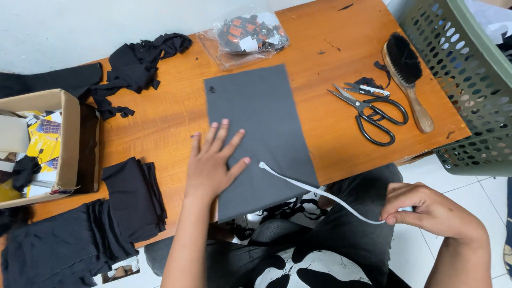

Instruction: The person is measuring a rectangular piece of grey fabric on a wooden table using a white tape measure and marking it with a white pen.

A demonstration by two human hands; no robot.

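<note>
Left hand flat on a grey sheet, right hand pinching a white strip.

A clear plastic bag [246,36] of small orange-and-black packets with white tags lies at the far edge of the wooden worktop [160,120]; an open cardboard box [63,140] showing yellow printed cards sits at the left edge. The left hand [212,161] rests open, fingers spread, on the near left part of the grey sheet [258,124], holding nothing. The right hand [426,209], off the worktop's near edge, has its grip closed on one end of the white strip [314,190], whose other end lies on the sheet just beside the left thumb.
</note>
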